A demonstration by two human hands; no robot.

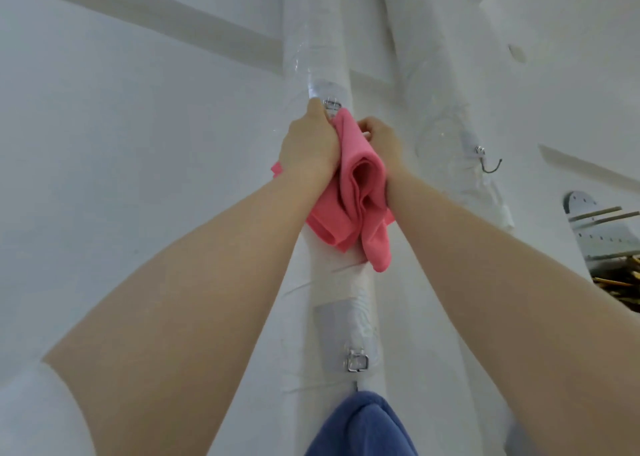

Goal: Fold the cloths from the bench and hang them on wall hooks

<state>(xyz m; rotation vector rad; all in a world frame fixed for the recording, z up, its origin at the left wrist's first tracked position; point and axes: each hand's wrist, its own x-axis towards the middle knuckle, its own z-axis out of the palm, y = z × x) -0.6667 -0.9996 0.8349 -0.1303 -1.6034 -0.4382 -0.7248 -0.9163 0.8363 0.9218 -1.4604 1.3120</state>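
Gripped the pink cloth (pixel 356 192) from both sides against the white pipe (pixel 341 293), just below the top metal hook (pixel 332 104); left hand (pixel 308 147) at nine o'clock of the cloth, fingers curled into the fabric; right hand (pixel 381 140) at three o'clock, fingertips pinching the upper edge (partly hidden by folds). Hung lower at six o'clock, a blue cloth (pixel 362 428), beneath a second metal hook (pixel 357 361); off at three o'clock, a wire hook (pixel 490 165).

**Materials / finish**

Pink cloth (pixel 360 192): soft matt fabric. Blue cloth (pixel 360 428): matt, slightly fuzzy. Pillar (pixel 341 296): white, matt, wrapped in clear glossy film. Hooks (pixel 357 361): shiny metal. Wall (pixel 138 109): smooth matt white. Sticks (pixel 602 213): bare wood.
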